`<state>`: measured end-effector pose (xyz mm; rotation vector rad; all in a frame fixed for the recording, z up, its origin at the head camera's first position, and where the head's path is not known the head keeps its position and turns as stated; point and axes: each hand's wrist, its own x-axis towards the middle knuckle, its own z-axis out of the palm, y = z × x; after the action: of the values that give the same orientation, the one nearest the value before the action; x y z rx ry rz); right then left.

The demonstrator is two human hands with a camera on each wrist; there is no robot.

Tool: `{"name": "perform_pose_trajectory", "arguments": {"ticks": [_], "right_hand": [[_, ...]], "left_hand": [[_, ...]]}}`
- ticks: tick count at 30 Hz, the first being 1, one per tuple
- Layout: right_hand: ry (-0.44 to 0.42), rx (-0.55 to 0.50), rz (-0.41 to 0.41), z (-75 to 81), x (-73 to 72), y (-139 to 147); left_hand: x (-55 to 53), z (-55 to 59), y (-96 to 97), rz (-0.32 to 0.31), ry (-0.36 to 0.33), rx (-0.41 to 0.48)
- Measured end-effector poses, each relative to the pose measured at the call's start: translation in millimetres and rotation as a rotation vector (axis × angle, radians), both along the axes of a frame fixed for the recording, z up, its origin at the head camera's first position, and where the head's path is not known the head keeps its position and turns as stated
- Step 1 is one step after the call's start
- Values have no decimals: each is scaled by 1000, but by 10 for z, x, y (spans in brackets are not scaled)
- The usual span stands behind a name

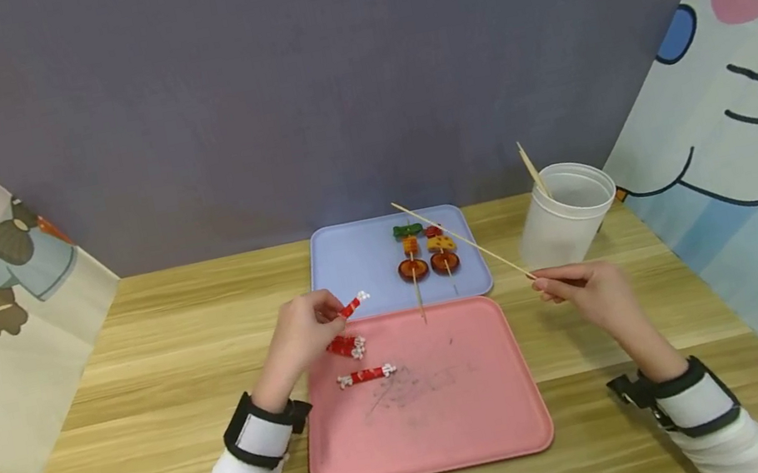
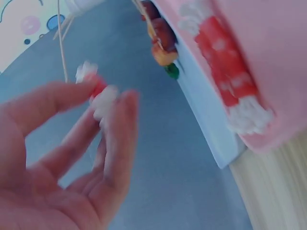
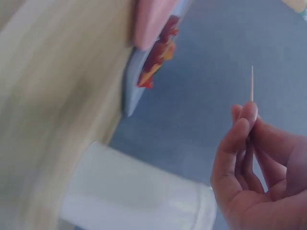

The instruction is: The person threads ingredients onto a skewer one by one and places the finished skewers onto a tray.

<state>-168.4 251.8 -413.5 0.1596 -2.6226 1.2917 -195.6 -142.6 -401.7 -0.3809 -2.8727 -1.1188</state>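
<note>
My left hand (image 1: 306, 330) pinches a red toy enoki roll (image 1: 350, 308) between thumb and fingers, above the border of the two trays. One white tufted end sticks out toward the right. My right hand (image 1: 587, 291) holds a thin wooden skewer (image 1: 461, 238) near one end. Its long shaft slants up and left across the blue tray, the far tip apart from the held roll. In the right wrist view, a pale tip of the skewer (image 3: 252, 86) shows beyond the pinching fingers. On the pink tray (image 1: 461, 442) lie another enoki roll (image 1: 367, 375) and more red rolls (image 1: 347, 348) partly beneath my left hand.
Behind the pink tray, a blue tray (image 1: 350, 246) bears two loaded skewers with toy food pieces (image 1: 413, 268). A white tub (image 1: 561, 230) with several skewers (image 1: 532, 171) stands at the back right. A grey panel (image 1: 353, 89) closes off the table's back.
</note>
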Motion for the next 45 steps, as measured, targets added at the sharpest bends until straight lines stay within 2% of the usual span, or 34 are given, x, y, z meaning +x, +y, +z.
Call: {"name": "perform_pose_trajectory", "arguments": {"ticks": [5,9,15,21,30,35,40,44,45], "right_hand": [[45,-9,76,64,51,-102],[63,4,115,126,93,-173],[53,18,152,203,137,-265],[56,14,175,248,155,-323],[8,-41,153,258,165,-329],[5,-18,144,260,177,-338],[9,-18,147,262,187,-351],[13,-30,151,272,193,-348],[12,-30,153,272,194,-347]], "left_hand": [[-41,82,40,85,115,164],[-77,155,86,141,188,259],[-120,239,154,217,221,344],[-167,277,209,267,272,413],[-264,342,264,288,331,563],[-311,387,324,281,341,632],[-294,450,395,284,345,652],[-304,442,411,278,349,653],[-333,404,403,274,357,657]]}}
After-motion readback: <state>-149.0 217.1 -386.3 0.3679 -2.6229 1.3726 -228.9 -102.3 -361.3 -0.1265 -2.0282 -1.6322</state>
